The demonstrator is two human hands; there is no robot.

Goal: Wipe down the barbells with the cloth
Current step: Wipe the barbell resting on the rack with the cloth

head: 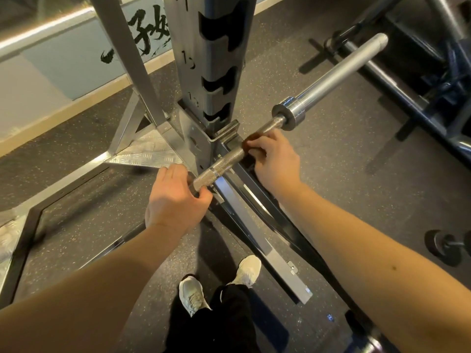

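Observation:
A steel barbell (pixel 224 163) runs diagonally from the lower left to the upper right, with a knurled shaft, a collar and a smooth sleeve (pixel 341 70). My left hand (pixel 175 200) grips the knurled shaft near its lower end, thumb curled under it. Further up the shaft, just below the collar, my right hand (pixel 274 159) is wrapped around the bar with a dark brown cloth (pixel 252 138) pressed against the metal. Only a small edge of the cloth shows above my fingers.
A grey rack upright (pixel 216 59) with hook slots stands right behind the bar, on a steel base with a checker-plate gusset (pixel 145 151). A small dumbbell (pixel 444 247) lies on the rubber floor at the right. My feet (pixel 219 284) stand below the bar.

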